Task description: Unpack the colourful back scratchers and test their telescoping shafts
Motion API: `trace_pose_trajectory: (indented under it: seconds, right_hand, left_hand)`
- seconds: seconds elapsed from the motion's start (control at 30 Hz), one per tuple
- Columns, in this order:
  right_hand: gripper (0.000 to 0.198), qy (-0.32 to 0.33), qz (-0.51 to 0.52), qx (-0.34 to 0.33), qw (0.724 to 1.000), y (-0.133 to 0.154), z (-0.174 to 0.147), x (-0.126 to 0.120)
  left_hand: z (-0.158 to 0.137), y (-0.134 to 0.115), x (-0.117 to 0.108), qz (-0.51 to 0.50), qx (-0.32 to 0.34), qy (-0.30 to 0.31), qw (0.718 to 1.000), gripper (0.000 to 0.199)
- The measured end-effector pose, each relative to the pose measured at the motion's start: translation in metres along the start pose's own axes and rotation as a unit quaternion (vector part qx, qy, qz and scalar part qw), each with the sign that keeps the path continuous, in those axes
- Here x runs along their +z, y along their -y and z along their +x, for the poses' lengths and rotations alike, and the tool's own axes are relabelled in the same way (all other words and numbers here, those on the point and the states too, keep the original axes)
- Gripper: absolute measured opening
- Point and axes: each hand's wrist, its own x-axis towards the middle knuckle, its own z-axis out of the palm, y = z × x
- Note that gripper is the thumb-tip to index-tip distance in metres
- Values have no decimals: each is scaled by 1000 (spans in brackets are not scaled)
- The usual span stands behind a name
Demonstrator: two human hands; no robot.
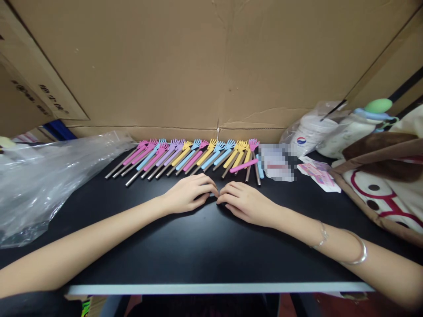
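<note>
left hand [189, 193], right hand [249, 202] curl, grip unclear, before scratchers [180, 156], between bag [76, 169] and cup [310, 134]

Scratchers [193, 161] (pink, yellow, blue, lilac)

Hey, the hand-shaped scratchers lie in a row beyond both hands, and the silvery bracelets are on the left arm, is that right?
Not quite: in the head view, the silvery bracelets are on the right arm. The hand-shaped scratchers do lie in a row beyond the left hand and right hand.
</note>
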Motion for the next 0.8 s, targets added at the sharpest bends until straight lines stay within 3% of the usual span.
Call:
trace_pose_trajectory:
  seconds: [0.8]
  right_hand:
    - [16, -3, 13, -14, 1000, -2, 0, -1]
  left_hand:
    - [0, 0, -1, -7, -3, 3, 1000, 25]
